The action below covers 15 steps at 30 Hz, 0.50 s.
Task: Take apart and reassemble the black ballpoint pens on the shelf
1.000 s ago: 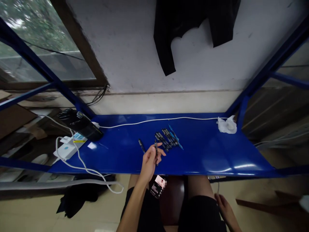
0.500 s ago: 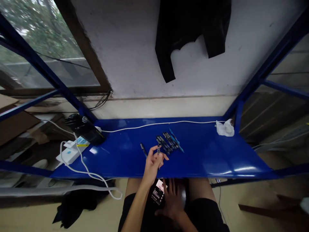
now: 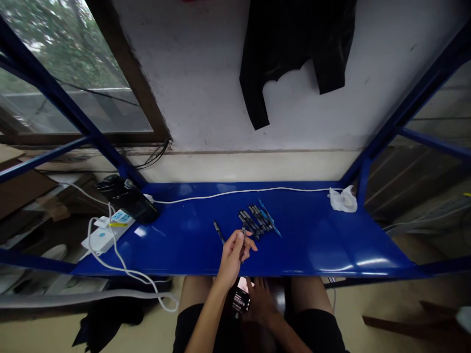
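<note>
Left hand (image 3: pixel 232 260) raised over blue metal shelf (image 3: pixel 324 255), fingers curled, pinching pen (image 3: pixel 243 243) nearly upright. Row of pens (image 3: pixel 256 220) just past fingertips at 1 o'clock; single pen (image 3: pixel 219 231) at 11 o'clock. Right hand (image 3: pixel 260 301) below shelf, fingers part-spread just beside phone (image 3: pixel 241 299); cannot tell if gripping it. Tissue (image 3: pixel 343 200) at 2 o'clock, near shelf's end; power strip (image 3: pixel 105 235) at 9 o'clock.

A blue metal shelf (image 3: pixel 324 245) carries a tight row of black and blue pens (image 3: pixel 257 220), a lone pen (image 3: pixel 219 231), a crumpled white tissue (image 3: pixel 343 200), a white cable (image 3: pixel 243 191) and a black case (image 3: pixel 127 198).
</note>
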Each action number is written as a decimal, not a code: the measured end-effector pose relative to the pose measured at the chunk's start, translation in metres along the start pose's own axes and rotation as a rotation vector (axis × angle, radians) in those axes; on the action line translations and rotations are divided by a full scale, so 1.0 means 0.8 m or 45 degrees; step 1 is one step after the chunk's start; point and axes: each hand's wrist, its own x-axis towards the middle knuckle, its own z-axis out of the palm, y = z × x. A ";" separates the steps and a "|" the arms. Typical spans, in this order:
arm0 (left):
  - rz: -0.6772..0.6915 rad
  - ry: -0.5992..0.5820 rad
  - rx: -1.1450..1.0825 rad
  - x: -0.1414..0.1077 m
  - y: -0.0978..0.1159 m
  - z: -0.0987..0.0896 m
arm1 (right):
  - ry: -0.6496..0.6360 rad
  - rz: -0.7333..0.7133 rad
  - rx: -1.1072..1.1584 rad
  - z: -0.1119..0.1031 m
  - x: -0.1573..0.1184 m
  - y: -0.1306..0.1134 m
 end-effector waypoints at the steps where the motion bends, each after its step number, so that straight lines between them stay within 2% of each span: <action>1: -0.004 0.001 -0.003 0.000 -0.001 -0.001 | -0.008 -0.021 -0.006 -0.003 0.004 0.008; 8: -0.036 -0.023 -0.013 0.000 0.001 -0.003 | 0.128 -0.221 0.157 -0.022 0.020 0.072; 15: -0.048 -0.037 -0.016 0.002 0.002 -0.005 | 0.105 -0.182 0.208 -0.035 0.013 0.083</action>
